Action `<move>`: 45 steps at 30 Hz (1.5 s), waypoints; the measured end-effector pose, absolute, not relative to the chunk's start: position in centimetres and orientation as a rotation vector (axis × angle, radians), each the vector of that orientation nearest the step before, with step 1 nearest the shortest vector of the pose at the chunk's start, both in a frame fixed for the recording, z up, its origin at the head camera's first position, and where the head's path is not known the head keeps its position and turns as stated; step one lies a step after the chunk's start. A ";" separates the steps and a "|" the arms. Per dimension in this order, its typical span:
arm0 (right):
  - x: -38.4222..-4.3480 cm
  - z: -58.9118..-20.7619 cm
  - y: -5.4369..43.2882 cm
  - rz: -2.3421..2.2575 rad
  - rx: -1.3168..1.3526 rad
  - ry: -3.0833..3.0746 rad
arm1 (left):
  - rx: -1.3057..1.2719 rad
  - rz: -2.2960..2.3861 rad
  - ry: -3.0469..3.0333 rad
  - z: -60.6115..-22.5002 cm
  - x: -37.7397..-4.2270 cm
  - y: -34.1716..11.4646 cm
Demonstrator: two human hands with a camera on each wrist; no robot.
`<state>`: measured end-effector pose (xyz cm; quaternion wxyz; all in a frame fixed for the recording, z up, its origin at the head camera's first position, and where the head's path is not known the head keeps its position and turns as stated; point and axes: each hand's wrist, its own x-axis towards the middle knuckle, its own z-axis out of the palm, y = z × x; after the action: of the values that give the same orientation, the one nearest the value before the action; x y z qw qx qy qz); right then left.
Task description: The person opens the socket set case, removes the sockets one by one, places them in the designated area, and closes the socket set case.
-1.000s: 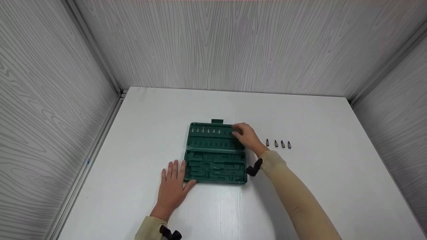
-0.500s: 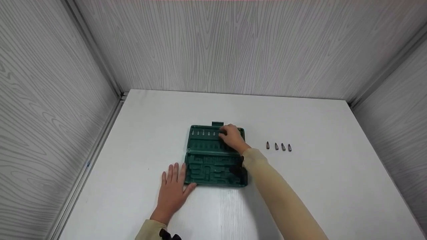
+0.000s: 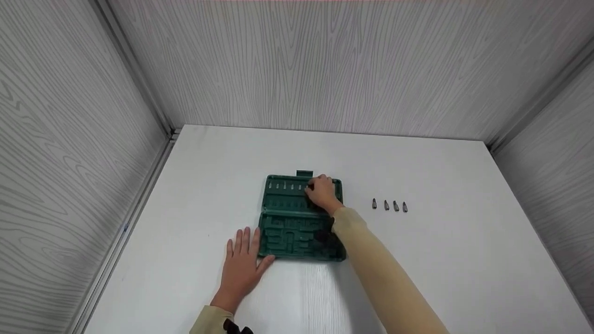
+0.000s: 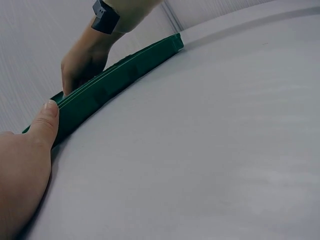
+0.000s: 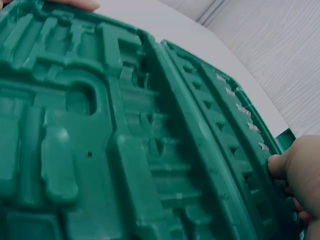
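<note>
A green plastic bit case (image 3: pixel 301 214) lies open on the white table. Its far half has a row of small silver screwdriver bits (image 3: pixel 285 186) seated in slots; the near half is moulded with recesses. My left hand (image 3: pixel 240 271) lies flat at the near left corner, fingers straight along the side. In the left wrist view, its thumb (image 4: pixel 46 122) rests against the case's front edge. My right hand (image 3: pixel 323 192) reaches over the far half with curled fingers, pinching at the right end of the bit row. In the right wrist view, the thumb (image 5: pixel 278 166) hides what the fingertips hold.
To the right of the case, several dark tapered bits (image 3: pixel 386 205) stand apart in a row on the table (image 3: pixel 445 260). A latch tab (image 3: pixel 304 173) sticks out from the case's far edge. Wood-patterned panels (image 3: pixel 297 65) enclose the table's back and sides.
My right hand has moved left from the case's far right corner to the end of the silver bit row, then stayed there. The left hand and the case keep their places.
</note>
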<state>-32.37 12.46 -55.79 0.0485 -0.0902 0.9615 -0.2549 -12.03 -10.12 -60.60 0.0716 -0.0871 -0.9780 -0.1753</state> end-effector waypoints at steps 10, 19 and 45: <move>-32.5 -55.6 12.5 -0.848 -0.236 2.863 | -0.259 -0.523 -2.939 -60.6 -12.1 -10.2; -32.2 -55.8 12.4 -0.909 -0.252 2.872 | -0.269 -0.527 -2.927 -60.5 -12.0 -10.2; -30.9 -55.0 17.3 -1.753 -0.071 2.645 | -0.271 -0.539 -2.899 -61.0 -12.0 -10.1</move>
<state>-30.87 17.26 -55.01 -0.0163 -0.0224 0.8332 -0.5523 -12.01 -10.05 -61.03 0.0899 -0.0912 -0.9750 -0.1814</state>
